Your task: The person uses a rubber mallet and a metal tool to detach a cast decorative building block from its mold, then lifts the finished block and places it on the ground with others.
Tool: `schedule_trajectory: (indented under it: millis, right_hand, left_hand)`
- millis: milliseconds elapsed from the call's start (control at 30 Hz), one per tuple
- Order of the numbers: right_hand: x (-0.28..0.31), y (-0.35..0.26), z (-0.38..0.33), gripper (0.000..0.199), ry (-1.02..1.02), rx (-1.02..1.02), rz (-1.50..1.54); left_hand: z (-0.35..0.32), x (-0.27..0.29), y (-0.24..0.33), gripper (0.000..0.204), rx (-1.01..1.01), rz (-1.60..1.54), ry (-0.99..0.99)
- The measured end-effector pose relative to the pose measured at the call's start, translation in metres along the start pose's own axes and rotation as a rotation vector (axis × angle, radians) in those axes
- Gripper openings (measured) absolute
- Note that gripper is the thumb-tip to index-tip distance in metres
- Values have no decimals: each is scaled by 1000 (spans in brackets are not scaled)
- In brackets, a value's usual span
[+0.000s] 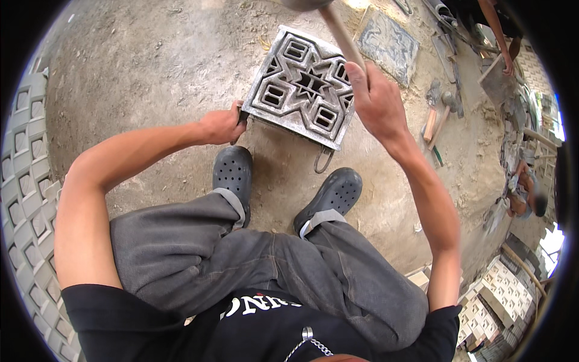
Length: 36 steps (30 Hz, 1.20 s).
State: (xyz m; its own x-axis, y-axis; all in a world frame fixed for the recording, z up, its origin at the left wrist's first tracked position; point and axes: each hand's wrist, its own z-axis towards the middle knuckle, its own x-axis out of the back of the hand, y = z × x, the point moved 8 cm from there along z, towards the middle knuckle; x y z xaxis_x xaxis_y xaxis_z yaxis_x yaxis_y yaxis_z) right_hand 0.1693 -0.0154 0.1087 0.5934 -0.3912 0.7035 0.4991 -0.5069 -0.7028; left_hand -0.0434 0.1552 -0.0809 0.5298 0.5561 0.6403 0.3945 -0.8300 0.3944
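Lt.-brown dirt floor (169,66) under everything. Person's grey denim trousers (181,235), cuffs rolled; black T-shirt (139,323) w/ white printed lettering across chest, partly lost in the folds. Grey patterned blocks (30,157) in rows along far L rim.

Square grey metal mould (301,90) w/ cut-out star pattern sits ahead of the feet, a bit R of ctr., patterned face up. Sides approx. equal, so can't pick a long axis; it's turned clockwise, near edge slanting from upper L to lower R. Flat grey slab (388,45) w/ swirled relief lies on floor just beyond mould's far R side.

Mallet w/ pale wooden handle (341,33) & dk. rounded head (306,3): long axis runs from R hand up & L, head pointing away from person, cut by top edge. Dk. grey perforated clogs (232,172) on floor, nr. mould's near side.

R hand (380,105): fingers wrapped round mallet handle, thumb along it, in front of mould's R side in view. L hand (224,125): fingers closed round dk. grip (241,117) at mould's L corner. Thin metal loop (324,161) hangs at near R corner, pointing twd. person.
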Motion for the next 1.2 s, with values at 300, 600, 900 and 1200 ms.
schedule_trajectory:
  millis: [300, 600, 900, 1200]
  right_hand:
    - [-16, 17, -49, 38, -149, -89, -32]
    - [-10, 14, -78, 39, -131, -120, -30]
    - [21, 75, -142, 40, 34, -165, -81]
    - [45, 237, -220, 50, 273, -768, 152]
  left_hand:
    - [-1, 5, 6, 75, 11, -22, 4]
    - [-1, -3, -1, 74, 25, 57, -1]
    - [1, 8, 7, 68, -4, 27, 53]
    - [-18, 53, 17, 75, -340, 24, 591]
